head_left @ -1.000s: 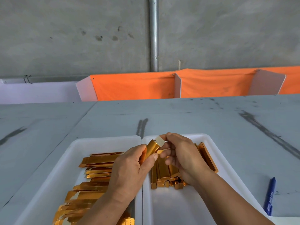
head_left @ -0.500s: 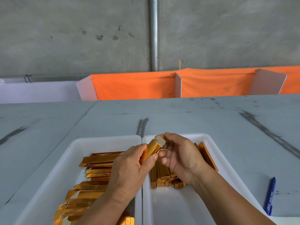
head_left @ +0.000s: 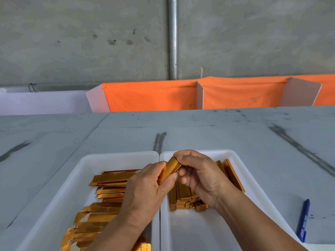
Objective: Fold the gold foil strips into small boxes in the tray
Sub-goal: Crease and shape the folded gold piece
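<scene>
Both hands hold one gold foil box [head_left: 171, 168] above the seam between two white trays. My left hand [head_left: 145, 189] grips its lower part with thumb and fingers. Curled over the box's top end, the fingers of my right hand [head_left: 197, 173] press on it and hide that end. The left tray [head_left: 79, 171] holds several flat gold foil strips [head_left: 108, 180]. In the right tray [head_left: 224, 154] lie several folded gold boxes [head_left: 183, 198], partly covered by my right hand.
A blue pen [head_left: 303, 220] lies on the grey table [head_left: 235, 134] right of the right tray. Orange cloth panels with white dividers [head_left: 199, 95] stand along the table's far edge, before a concrete wall with a metal pipe [head_left: 173, 37].
The white end flap that stood open at the top of the box is now folded down under my right fingers. Both hands stayed in place.
</scene>
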